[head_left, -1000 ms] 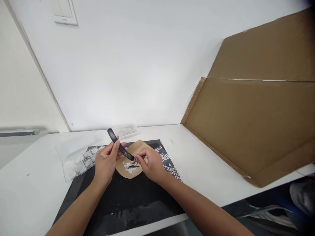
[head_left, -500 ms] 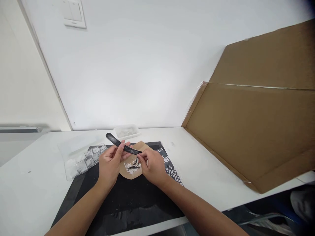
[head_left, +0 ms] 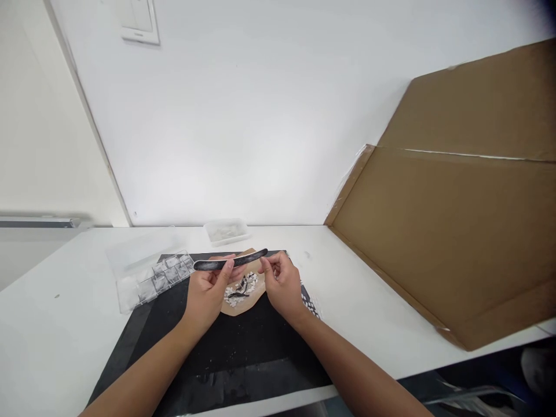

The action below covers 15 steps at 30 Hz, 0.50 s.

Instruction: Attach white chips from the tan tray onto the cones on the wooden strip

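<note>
A curved black nail file (head_left: pixel 212 264), dusted white along its face, lies across my left hand (head_left: pixel 209 289). The thumb presses it from the near side, with the fingers behind. Close under the file's right end is my right hand (head_left: pixel 282 284), thumb and fingertips pinched together; whatever sits between them is too small to make out. Below both hands, a brown paper sheet (head_left: pixel 232 310) holds a heap of small white pieces (head_left: pixel 234 296) and some thin black scraps (head_left: pixel 238 294).
Under the paper is a black mat (head_left: pixel 243 353) on the white table (head_left: pixel 360 301). Rows of white pieces (head_left: pixel 310 304) stick to its right side. A clear compartment box (head_left: pixel 158 278) stands left, a small plastic tub (head_left: pixel 226 233) behind. Folded cardboard (head_left: pixel 434 231) leans at right.
The nail file has swung from slanting down to the right to nearly level, its right end raised. My right hand has moved slightly up and right in view. The camera view has shifted slightly.
</note>
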Motion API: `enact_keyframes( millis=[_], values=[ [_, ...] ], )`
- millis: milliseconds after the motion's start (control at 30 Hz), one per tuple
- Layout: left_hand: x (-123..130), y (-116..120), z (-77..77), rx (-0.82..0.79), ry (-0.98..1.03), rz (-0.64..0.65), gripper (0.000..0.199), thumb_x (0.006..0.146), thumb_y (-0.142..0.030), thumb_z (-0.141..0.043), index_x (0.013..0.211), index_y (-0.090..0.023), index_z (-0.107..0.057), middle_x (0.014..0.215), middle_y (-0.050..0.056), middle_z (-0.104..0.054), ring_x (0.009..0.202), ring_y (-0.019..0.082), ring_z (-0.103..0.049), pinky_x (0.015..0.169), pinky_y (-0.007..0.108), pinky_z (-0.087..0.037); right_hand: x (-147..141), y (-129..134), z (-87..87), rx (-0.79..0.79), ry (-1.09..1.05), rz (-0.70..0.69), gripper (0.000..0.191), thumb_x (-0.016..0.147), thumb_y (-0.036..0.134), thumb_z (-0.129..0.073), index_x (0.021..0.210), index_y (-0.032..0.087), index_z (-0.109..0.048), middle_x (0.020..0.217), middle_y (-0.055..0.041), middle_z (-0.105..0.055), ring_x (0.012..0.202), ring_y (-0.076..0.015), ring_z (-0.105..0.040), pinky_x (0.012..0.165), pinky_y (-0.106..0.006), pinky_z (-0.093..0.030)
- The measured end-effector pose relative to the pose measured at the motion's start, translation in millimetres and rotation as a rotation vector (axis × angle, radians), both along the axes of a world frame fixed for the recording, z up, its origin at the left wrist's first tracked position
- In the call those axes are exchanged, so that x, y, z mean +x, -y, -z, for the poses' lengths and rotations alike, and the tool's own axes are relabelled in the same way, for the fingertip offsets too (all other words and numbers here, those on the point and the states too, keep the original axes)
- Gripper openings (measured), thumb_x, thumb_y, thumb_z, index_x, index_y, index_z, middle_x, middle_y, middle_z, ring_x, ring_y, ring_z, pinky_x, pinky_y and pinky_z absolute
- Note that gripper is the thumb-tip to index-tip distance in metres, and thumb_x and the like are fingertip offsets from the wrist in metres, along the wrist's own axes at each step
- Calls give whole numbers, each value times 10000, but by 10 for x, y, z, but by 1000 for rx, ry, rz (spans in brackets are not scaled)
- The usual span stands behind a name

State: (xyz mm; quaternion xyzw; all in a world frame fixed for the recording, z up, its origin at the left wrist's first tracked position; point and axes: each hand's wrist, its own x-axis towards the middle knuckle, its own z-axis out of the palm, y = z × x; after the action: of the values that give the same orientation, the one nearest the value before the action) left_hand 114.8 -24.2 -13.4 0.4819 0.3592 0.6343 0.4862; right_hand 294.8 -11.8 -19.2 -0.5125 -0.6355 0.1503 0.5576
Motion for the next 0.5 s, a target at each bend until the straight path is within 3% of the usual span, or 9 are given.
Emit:
enact_keyframes(
  millis=[100, 267, 400, 500],
  values=[
    [-8, 17, 7, 61, -105, -19, 466, 897, -487, -764, 1187, -122, -749, 1152, 139, -802, 948, 299, -808, 843, 405, -693, 19, -18, 10, 2, -58, -30, 265, 1017, 449, -595, 855, 239, -585, 774, -11, -730, 654, -184, -658, 629, -303, -475],
    [-49, 44, 0, 123, -315, -60, 399, 904, -436, -765, 1215, -185, -764, 1174, 99, -791, 751, 209, -793, 693, 302, -681, 30, -26, 17, -4, -73, -63, 262, 1022, 441, -598, 857, 238, -584, 780, -9, -721, 688, -184, -671, 658, -308, -490],
    [-68, 53, -21, 228, -413, -19, 267, 917, -370, -759, 1147, -241, -802, 1137, 63, -801, 988, 234, -784, 804, 271, -662, 6, -15, 28, 11, -58, -99, 233, 1028, 406, -594, 865, 239, -599, 796, -7, -725, 721, -185, -676, 699, -317, -502],
    [-72, 47, -18, 316, -447, 1, 217, 925, -320, -754, 1126, -262, -810, 1156, 59, -789, 1045, 229, -762, 784, 256, -651, -16, 1, 37, 30, -64, -111, 213, 1030, 369, -588, 860, 242, -598, 792, -5, -723, 719, -185, -672, 707, -323, -504]
  ],
)
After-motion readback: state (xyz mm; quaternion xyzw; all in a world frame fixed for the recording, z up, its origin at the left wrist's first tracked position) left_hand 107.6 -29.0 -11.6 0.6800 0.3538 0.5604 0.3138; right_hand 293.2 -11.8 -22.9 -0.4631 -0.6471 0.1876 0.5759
